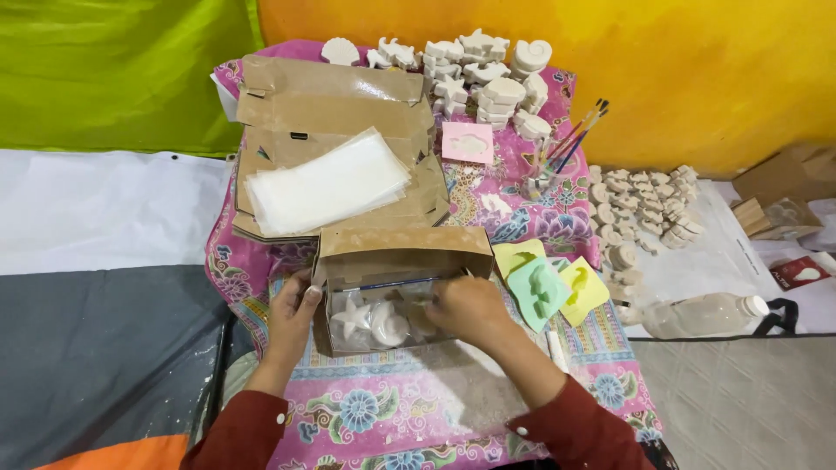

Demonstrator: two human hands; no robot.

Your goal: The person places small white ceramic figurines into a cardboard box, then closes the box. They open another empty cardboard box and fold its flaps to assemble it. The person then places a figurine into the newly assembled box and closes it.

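In the head view, both forearms in dark red sleeves reach forward over a floral cloth (409, 409) to a small open cardboard box (396, 261). The left hand (294, 315) rests against the box's left wall, fingers curled around its edge, gripping it. The right hand (470, 309) lies over the box's right side, knuckles up, fingers bent down inside; what they pinch cannot be told. Inside the box lie a white plaster starfish (351, 318), a plaster shell (389, 324) and a thin paintbrush (383, 285). Coloured moulds (540, 287) sit just beside the right hand.
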